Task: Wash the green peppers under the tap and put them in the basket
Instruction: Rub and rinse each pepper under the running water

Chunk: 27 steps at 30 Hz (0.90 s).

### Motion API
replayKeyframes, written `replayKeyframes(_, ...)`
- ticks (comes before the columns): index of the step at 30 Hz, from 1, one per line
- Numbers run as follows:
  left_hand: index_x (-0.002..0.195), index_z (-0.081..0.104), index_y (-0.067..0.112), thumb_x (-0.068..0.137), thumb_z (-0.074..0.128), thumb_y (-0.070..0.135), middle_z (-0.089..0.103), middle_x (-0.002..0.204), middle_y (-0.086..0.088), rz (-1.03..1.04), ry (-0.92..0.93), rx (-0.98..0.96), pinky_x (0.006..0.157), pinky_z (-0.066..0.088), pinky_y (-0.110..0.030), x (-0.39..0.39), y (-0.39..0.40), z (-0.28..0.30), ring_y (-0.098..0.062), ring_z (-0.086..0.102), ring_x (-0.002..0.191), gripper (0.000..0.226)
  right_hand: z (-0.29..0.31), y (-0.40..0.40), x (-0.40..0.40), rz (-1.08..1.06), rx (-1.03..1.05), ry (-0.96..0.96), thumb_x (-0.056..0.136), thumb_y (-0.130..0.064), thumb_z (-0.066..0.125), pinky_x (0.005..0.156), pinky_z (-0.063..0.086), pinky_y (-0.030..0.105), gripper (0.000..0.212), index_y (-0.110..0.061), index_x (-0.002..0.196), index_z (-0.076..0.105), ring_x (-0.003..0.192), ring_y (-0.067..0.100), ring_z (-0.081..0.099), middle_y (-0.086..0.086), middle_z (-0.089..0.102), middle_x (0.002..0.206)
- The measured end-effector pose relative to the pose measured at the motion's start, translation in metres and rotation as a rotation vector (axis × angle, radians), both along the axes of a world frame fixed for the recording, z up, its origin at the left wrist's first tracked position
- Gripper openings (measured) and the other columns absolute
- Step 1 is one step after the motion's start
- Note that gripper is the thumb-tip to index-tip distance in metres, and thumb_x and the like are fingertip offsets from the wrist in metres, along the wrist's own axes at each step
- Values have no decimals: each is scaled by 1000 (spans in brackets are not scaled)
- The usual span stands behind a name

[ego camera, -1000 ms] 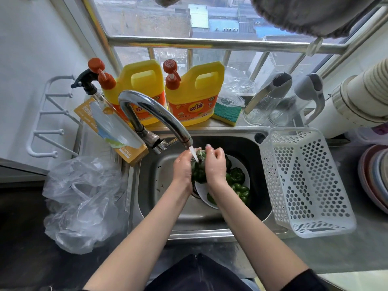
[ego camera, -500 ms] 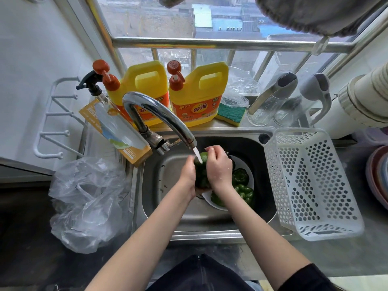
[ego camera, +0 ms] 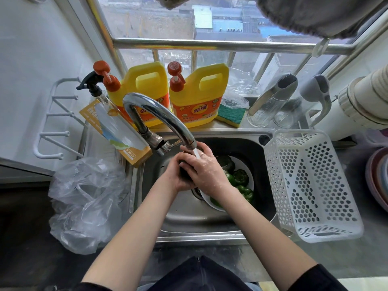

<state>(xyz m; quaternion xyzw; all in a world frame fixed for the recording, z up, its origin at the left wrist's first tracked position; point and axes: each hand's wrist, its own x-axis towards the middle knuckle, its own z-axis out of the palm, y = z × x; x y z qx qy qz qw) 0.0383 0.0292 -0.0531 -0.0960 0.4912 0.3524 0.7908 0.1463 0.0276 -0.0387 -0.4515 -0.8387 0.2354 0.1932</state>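
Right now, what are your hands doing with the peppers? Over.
Left hand and right hand both grip one green pepper under the running tap. More peppers wait on the plate. Basket holds none, path clear.

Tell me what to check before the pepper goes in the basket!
1. Water running from the tap: ok, it falls on the right hand.
2. Pepper held firmly: ok, left hand and right hand wrap around it.
3. Pepper clean all over: cannot tell, hands hide most of it.
4. Basket close by: ok, beside the sink on the right.
5. Room in basket: ok, nothing visible inside.
6. More peppers waiting: ok, in the white bowl.
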Motion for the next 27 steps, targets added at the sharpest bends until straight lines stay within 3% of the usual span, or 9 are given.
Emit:
replayKeyframes(3,87,69,17,90,43,49,69,76,-4,-55,30,66,53,56,-25,9,-1,1,-20,69,64,42,-7,1,5,-118,16,109,88,-25,50,106,38,39,31,-10,105,72,123,36,51,12,68,116)
replayKeyframes(8,107,65,22,96,37,54,68,97,-8,-183,186,201,63,52,-31,36,5,0,-20,65,86,45,-8,4,30,-387,-314,260,94,-23,46,109,36,44,37,-14,128,58,129,22,47,9,56,133)
replayKeyframes(12,135,50,17,92,30,66,60,127,-13,-208,187,178,90,52,-45,60,8,-13,-29,59,115,68,-13,0,50,-495,-606,209,77,-41,63,114,28,40,73,-31,143,34,133,25,32,8,28,145)
replayKeyframes(15,135,47,19,94,14,65,61,123,-6,-304,110,192,99,45,-42,70,9,-21,-24,56,115,70,-23,7,76,-713,-652,245,74,-29,79,100,31,24,82,-18,138,28,119,21,41,14,31,139)
replayKeyframes(17,139,43,19,99,16,56,59,117,0,-372,132,219,94,42,-33,69,11,-23,-20,55,109,61,-32,16,93,-892,-606,238,72,-28,81,92,32,23,77,-8,127,31,111,20,45,16,39,131)
replayKeyframes(18,141,43,17,102,21,49,56,127,-2,-390,181,216,96,41,-34,66,12,-22,-22,53,114,55,-38,20,101,-946,-559,219,71,-29,82,92,33,24,74,-7,122,33,113,23,48,15,42,126)
replayKeyframes(20,123,56,12,103,32,31,55,130,-10,-343,328,184,91,44,-34,53,14,-22,-24,57,104,36,-49,29,114,-928,-498,156,70,-29,82,96,35,27,71,-8,120,36,115,26,49,11,44,119)
replayKeyframes(23,83,55,14,98,39,17,62,94,-8,-111,453,28,72,46,-32,21,15,-32,-17,55,73,22,-62,38,122,-772,-535,60,75,-23,77,101,34,27,63,-13,129,47,120,24,46,13,46,128)
replayKeyframes(27,83,54,14,98,39,18,60,84,-5,-59,476,-37,76,46,-30,-2,12,-41,-17,56,76,21,-79,39,117,-703,-584,26,83,-13,64,99,35,25,34,-13,117,63,120,25,50,12,46,132)
